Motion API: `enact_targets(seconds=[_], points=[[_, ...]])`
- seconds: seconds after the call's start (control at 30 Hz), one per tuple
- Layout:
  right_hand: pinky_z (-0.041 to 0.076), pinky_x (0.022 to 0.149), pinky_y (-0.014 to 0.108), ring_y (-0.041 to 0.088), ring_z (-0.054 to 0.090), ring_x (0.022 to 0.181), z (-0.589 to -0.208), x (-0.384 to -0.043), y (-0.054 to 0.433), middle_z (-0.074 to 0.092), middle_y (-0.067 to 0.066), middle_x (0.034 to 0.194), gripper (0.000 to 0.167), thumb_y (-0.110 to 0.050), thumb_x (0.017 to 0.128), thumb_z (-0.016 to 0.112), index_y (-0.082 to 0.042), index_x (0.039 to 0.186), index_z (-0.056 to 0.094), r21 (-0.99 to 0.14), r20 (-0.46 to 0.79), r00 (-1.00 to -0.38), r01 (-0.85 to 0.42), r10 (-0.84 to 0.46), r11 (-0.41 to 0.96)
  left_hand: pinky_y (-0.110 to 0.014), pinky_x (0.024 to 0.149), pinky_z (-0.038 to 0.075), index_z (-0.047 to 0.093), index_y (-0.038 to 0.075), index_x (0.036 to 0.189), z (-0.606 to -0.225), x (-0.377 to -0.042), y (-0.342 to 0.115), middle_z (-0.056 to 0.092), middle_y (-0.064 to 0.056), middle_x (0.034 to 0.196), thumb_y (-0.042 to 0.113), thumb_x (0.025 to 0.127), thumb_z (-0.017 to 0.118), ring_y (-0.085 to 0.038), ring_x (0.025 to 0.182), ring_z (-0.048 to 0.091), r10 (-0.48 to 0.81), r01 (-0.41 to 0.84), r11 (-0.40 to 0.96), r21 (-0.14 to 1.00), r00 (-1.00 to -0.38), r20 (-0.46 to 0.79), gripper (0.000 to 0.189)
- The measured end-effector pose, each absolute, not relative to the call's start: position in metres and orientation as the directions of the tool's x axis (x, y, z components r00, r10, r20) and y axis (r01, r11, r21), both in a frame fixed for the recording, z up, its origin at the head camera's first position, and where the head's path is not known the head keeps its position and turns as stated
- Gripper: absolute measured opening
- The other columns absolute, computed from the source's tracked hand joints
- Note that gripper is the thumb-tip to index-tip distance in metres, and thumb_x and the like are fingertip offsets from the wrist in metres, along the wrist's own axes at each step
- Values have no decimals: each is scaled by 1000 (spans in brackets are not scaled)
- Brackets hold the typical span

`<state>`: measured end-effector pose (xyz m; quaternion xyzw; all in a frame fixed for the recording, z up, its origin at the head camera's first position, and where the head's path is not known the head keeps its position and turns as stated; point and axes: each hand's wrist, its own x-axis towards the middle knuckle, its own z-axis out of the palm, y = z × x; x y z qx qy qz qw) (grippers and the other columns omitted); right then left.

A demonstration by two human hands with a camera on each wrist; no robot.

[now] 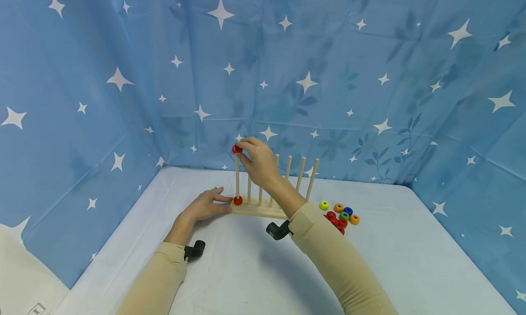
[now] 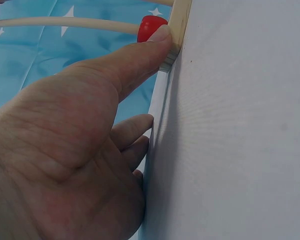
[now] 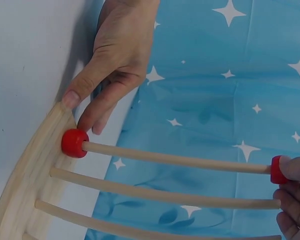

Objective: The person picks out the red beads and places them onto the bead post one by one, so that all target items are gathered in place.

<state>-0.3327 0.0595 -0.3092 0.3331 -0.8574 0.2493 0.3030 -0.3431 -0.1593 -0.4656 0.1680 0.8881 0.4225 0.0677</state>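
Observation:
A wooden peg rack [image 1: 256, 210], a long base with several upright pegs, stands on the table. My left hand [image 1: 208, 204] holds its left end between thumb and index finger, the other fingers stretched out behind. At the top of the leftmost peg, my right hand [image 1: 259, 160] pinches a red bead [image 1: 237, 149] between thumb and fingertips. In the right wrist view this upper bead [image 3: 277, 170] sits right at the peg's tip. Another red bead [image 3: 75, 143] lies at the foot of the same peg, against the base, close to the left index finger.
Right of the rack lies a loose group of beads: a yellow bead [image 1: 324, 205], a blue bead [image 1: 348, 211], a green bead [image 1: 344, 216], orange beads [image 1: 355, 219] and several red beads [image 1: 342, 223]. A blue star-patterned curtain [image 1: 263, 77] surrounds the white table [image 1: 230, 269].

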Motion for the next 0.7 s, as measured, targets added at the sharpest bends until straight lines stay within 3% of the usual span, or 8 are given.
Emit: enact_targets(seconds=[0.33,0.7], points=[[50,107,46,28,67,118,-309,-333,57,73,10,125,29,-15,97,75,-6,124,76,-217,682,-605,-704,-411,677,-70,124,16,74,14,131,-464,-341,-159,31,-23,167,32,90,83,-47,159,13,351,234,583,778,-936,18,45],[53,95,43,27,67,110,-308,-333,56,75,7,122,27,-22,99,73,-7,122,77,-194,677,-613,-683,-407,705,-71,124,15,74,15,131,-465,-341,-160,31,-22,168,32,91,82,-45,160,12,352,233,584,778,-936,16,45]])
